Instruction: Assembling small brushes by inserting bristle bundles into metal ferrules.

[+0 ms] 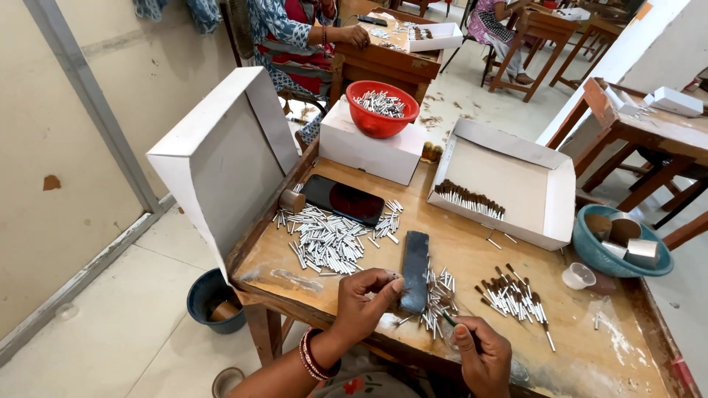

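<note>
At the bottom centre of the frame, the left hand (366, 295) pinches its fingertips together on something too small to make out, right beside the lower end of a dark, flat, oblong block (415, 270) lying on the worn wooden table (472, 254). The right hand (483, 354), partly cut off by the lower edge, is closed around a thin stick with a dark tip. Between the two hands lies a small heap of short silver tubes (439, 295), shiny and slim.

To the right, finished sticks with brown tips (512, 295) are scattered loosely. Left of the block spreads a larger pile of metal tubes (328, 239), with a black phone (343, 199) just behind it.

Farther back sit an open white cardboard box (549, 195) holding a row of brown-tipped sticks, and a red plastic bowl (382, 110) of tubes on a closed white box (365, 147). A teal bowl (623, 254) stands at the right edge.
</note>
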